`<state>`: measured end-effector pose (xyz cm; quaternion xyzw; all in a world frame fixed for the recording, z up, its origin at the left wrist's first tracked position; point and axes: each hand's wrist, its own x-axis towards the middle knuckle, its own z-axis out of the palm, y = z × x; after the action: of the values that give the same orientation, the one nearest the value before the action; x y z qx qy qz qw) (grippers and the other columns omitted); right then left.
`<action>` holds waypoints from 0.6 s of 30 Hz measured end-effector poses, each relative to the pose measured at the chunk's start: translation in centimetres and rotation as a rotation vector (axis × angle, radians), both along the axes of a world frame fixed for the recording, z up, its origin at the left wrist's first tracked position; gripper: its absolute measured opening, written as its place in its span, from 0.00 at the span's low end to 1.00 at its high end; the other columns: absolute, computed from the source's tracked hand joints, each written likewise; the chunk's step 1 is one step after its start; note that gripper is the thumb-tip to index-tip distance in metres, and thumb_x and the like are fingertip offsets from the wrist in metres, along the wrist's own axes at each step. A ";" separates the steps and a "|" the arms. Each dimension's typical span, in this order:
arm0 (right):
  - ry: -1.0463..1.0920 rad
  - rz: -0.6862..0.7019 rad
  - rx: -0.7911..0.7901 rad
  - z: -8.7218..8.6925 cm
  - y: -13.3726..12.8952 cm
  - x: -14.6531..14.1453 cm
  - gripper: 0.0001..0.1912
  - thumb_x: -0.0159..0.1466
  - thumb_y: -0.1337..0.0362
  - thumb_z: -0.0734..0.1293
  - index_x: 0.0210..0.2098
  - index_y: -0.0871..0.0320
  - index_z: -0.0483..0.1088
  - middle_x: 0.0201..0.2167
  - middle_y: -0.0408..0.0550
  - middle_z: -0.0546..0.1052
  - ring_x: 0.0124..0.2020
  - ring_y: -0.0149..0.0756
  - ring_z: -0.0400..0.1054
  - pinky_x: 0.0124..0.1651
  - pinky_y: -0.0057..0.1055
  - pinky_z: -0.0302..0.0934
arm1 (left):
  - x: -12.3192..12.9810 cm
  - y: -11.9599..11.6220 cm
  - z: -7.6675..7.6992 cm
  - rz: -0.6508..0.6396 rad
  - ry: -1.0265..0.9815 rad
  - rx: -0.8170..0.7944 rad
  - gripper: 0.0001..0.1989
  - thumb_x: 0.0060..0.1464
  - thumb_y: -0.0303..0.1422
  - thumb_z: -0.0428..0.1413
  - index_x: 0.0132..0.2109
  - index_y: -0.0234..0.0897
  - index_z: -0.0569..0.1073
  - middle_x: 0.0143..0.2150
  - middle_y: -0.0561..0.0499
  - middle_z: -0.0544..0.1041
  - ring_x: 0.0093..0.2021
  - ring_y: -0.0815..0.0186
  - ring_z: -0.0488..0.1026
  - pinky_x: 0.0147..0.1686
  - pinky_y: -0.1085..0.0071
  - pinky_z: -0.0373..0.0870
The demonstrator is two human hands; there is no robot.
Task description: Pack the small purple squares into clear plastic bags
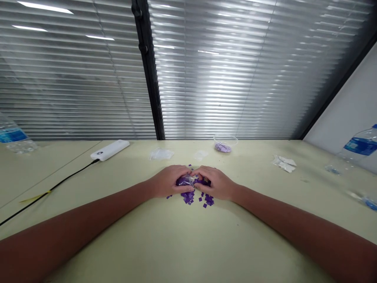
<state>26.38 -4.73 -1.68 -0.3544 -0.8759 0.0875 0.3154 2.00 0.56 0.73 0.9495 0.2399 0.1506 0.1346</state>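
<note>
In the middle of the table my left hand [172,181] curls round a small clear plastic bag [186,180] with purple pieces in or under it. Facing it, my right hand [219,182] cups a heap of purple paper-like squares [203,181], its fingertips close to the left ones. Whether the right fingers also touch the bag cannot be made out. More loose purple squares [188,197] lie on the table just in front of both hands, and a few lie behind them.
Behind the hands stands a clear round bowl [223,148] of paler purple pieces, beside clear plastic bags [161,153]. A white power bank [110,150] with a black cable lies left. Crumpled white paper [284,163] and a water bottle [361,145] are right; another bottle [14,135] is far left.
</note>
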 end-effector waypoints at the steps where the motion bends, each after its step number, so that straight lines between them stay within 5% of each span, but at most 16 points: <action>1: 0.001 -0.001 -0.001 0.0 0.0 0.0 0.15 0.69 0.62 0.68 0.55 0.52 0.69 0.40 0.46 0.77 0.38 0.37 0.71 0.44 0.34 0.65 | 0.0 0.0 0.0 -0.002 0.000 -0.002 0.22 0.62 0.55 0.56 0.41 0.39 0.71 0.36 0.51 0.75 0.36 0.61 0.69 0.34 0.69 0.59; 18: -0.034 -0.015 -0.060 0.2 -0.1 0.1 0.15 0.69 0.61 0.67 0.55 0.50 0.69 0.40 0.45 0.76 0.38 0.36 0.70 0.43 0.34 0.63 | 0.1 0.1 -0.2 -0.004 -0.016 -0.005 0.22 0.62 0.55 0.56 0.40 0.39 0.71 0.35 0.51 0.74 0.35 0.62 0.69 0.34 0.68 0.59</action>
<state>26.46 -4.79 -1.50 -0.3717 -0.8754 0.1052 0.2906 2.06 0.70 0.54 0.9485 0.2372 0.1574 0.1390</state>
